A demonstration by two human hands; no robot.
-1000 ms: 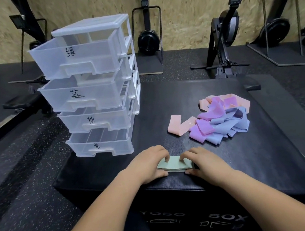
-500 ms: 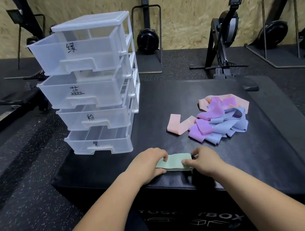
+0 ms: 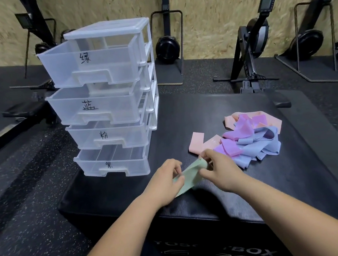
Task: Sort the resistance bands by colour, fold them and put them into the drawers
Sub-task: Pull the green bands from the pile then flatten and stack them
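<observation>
Black padded vinyl tops the gym box [image 3: 183, 109] on which the work goes on, and just above its near part the left hand [image 3: 165, 182] and the right hand [image 3: 220, 170] hold a pale green resistance band [image 3: 189, 174] between them. Each hand pinches one end with thumb and fingertips. The band is tilted, its higher end at the right hand, and it seems lifted off the surface. How many layers it is folded into cannot be told. Just beyond the right hand lies a single pink band [image 3: 197, 143], and past that, further to its right, is a tangled heap of purple, blue and pink bands [image 3: 255, 139], all unsorted. Ahead and to the left of the left hand stands a clear plastic drawer unit [image 3: 148, 78] with four drawers, all pulled out. Lowest and nearest is the drawer marked purple [image 3: 113, 163], and above it come pink [image 3: 108, 135] and blue [image 3: 97, 106]. Highest and furthest from the hands is the drawer marked green [image 3: 94, 62]. As far as the translucent walls show, all four hold nothing. The springy band may uncurl if either pinch loosens on the way up. A drop that falls short of the green drawer may land in a wrong drawer below. The light unit, front-heavy with every drawer out and set near the box's left edge, might shift or tip if knocked. Rowing machines [image 3: 253, 42] stand against the chipboard wall behind.
</observation>
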